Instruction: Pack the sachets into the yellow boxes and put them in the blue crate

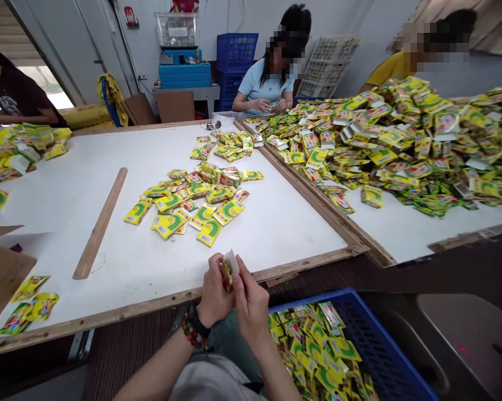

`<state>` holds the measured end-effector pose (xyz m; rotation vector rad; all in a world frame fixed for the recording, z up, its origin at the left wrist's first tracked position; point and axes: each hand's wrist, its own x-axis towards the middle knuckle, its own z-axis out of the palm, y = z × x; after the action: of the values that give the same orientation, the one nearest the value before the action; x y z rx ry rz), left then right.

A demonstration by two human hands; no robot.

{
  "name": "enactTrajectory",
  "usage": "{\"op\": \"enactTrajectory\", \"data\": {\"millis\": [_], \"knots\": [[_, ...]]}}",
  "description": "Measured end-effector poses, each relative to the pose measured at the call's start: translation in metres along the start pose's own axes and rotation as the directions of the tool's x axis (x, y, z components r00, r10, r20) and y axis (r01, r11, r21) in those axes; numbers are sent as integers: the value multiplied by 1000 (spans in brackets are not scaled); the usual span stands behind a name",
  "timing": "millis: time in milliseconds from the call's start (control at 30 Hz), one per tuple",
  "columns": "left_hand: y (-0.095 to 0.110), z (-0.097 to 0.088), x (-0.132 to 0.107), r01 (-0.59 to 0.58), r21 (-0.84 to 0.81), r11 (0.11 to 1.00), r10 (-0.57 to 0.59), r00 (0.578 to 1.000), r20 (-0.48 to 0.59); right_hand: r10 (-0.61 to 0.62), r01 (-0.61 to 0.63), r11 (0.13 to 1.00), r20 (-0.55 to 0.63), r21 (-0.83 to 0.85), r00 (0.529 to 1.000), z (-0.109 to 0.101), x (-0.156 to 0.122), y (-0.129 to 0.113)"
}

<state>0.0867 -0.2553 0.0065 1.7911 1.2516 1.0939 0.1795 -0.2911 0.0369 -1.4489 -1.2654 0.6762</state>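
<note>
Both of my hands are together just over the table's near edge, around one small yellow box (pixel 227 277) with a white flap (pixel 231 260) standing up. My left hand (pixel 214 292), with a bead bracelet and a dark band at the wrist, is closed around the box. My right hand (pixel 251 303) has its thumb and fingers pressed to the flap side. Much of the box is hidden by my fingers. Beyond my hands lies a loose pile of yellow and green boxes (pixel 171 223) on the white table (pixel 150 267).
A blue crate (pixel 384 340) full of yellow packs stands below on my right. Past a wooden divider (pixel 309 197) rises a big heap of boxes (pixel 384 139). A wooden strip (pixel 100 223), a carton (pixel 8 273) and several sachets (pixel 37 306) lie left. Three people sit around.
</note>
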Motion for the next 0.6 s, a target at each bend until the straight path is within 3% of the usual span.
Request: {"op": "enactTrajectory", "data": {"millis": [100,200,300,400,467,533,600], "knots": [[0,7,-4,-32,73,997,37,997,-70,53,-53,999,-38,-2,998,-8,4,3],[-5,10,-9,-173,147,974,188,978,-95,172,-178,980,75,88,982,-20,11,-1],[-10,12,-11,-334,164,928,351,932,-88,132,-156,981,191,113,973,-33,13,-8],[-12,12,-9,-293,149,944,304,951,-52,-40,21,997,246,80,969,-36,11,-12],[-11,11,-8,-234,150,961,231,972,37,-103,96,994,202,46,974,-32,8,-12],[-11,11,-7,-209,184,960,195,976,95,-87,88,996,108,-2,990,-25,6,-9],[-12,12,-8,-206,218,954,192,978,85,-46,48,998,32,-36,998,-19,6,-6]]}}
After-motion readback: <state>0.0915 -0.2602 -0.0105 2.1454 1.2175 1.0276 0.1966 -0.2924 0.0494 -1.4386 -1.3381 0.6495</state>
